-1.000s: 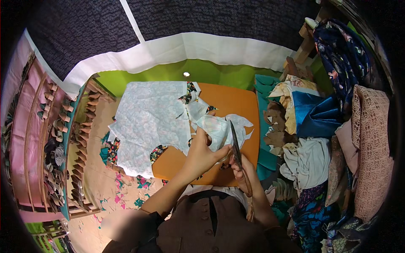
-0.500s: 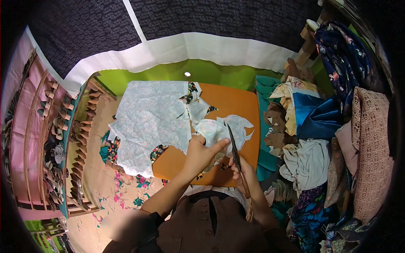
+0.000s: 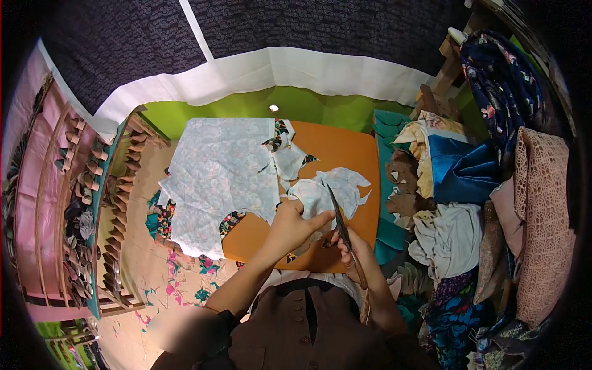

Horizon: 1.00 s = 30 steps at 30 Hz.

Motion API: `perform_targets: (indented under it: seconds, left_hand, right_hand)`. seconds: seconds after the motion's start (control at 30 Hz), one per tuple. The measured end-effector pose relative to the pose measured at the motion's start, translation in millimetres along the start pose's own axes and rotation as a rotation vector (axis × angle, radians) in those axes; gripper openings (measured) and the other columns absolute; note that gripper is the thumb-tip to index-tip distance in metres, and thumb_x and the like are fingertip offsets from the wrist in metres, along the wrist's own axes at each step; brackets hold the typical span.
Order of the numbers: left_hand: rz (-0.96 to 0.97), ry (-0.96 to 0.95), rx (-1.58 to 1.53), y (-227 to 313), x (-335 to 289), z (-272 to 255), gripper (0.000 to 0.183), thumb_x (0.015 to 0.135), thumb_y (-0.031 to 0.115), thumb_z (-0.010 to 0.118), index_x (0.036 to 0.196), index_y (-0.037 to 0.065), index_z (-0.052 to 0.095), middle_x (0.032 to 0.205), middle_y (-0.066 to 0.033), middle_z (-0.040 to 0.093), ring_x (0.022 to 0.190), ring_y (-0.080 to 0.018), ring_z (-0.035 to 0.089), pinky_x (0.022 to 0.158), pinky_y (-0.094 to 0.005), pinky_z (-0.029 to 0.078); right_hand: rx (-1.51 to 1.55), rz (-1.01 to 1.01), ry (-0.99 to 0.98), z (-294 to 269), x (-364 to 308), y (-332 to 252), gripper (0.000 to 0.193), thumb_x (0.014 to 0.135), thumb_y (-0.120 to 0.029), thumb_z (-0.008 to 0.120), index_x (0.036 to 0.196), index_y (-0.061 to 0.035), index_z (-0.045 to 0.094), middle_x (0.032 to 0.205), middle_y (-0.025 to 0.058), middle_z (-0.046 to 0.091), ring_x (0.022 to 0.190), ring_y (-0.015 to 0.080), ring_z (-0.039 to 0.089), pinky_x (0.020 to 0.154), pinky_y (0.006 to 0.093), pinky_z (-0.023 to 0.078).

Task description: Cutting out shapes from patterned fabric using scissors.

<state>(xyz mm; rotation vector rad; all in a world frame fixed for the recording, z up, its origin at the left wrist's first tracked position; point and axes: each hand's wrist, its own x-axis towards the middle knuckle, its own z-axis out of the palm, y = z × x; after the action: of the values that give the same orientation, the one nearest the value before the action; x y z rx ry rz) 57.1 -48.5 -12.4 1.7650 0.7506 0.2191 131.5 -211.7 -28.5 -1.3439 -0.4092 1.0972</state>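
My left hand (image 3: pixel 297 223) is closed on a pale cut piece of fabric (image 3: pixel 310 192), with its thumb lying toward the scissors. In my right hand (image 3: pixel 356 251) is a pair of long dark scissors (image 3: pixel 338 213), blades pointing away from me along the right side of that piece. Another pale cut piece (image 3: pixel 351 183) lies just beyond on the orange tabletop (image 3: pixel 345 137). A large whitish cloth (image 3: pixel 216 163) with a faint print covers the left of the table; dark floral fabric (image 3: pixel 232 223) shows at its curved cutout. My fingers partly hide the held piece.
Folded and heaped fabrics (image 3: pixel 453 237) crowd the right side, beside a teal cloth (image 3: pixel 385 176) along the table edge. At left stands a rack of shoe forms (image 3: pixel 114 246). Colourful scraps (image 3: pixel 176 277) litter the floor. A dark patterned cloth (image 3: pixel 277 28) hangs at the far side.
The scissors have tilted, their tips shifting slightly left across the held piece. My left hand and the large cloth have hardly moved.
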Motion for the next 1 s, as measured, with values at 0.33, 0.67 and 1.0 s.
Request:
perform_targets:
  seconds: [0.33,0.67,1.0]
  left_hand:
    - [-0.155,-0.109,0.099,30,-3,-13,0.021,0.070,0.019,0.068,0.074,-0.001,0.063,0.062,-0.0051,0.061,0.050,-0.0087,0.055,0.047,-0.0231,0.042]
    - [0.000,-0.191,-0.032,26,-4,-19,0.020,0.070,0.021,0.068,0.070,0.001,0.061,0.059,-0.0047,0.059,0.038,-0.0078,0.047,0.036,-0.0223,0.035]
    - [-0.010,-0.254,0.063,21,-5,-18,0.021,0.070,0.019,0.067,0.072,-0.001,0.060,0.058,-0.0054,0.059,0.042,-0.0094,0.050,0.039,-0.0231,0.038]
  right_hand:
    - [-0.383,-0.328,-0.075,-7,4,12,0.054,0.079,-0.057,0.045,0.090,-0.0039,0.046,0.065,-0.0065,0.032,0.051,-0.0009,0.030,0.046,0.0128,0.025]
    - [0.054,0.125,-0.163,-6,0,12,0.063,0.072,-0.065,0.045,0.093,-0.0047,0.045,0.069,-0.0047,0.035,0.054,0.0018,0.031,0.047,0.0159,0.025]
    - [-0.225,-0.142,-0.140,-6,-4,15,0.060,0.080,-0.059,0.041,0.099,-0.0025,0.047,0.075,0.0002,0.043,0.063,0.0076,0.041,0.056,0.0220,0.035]
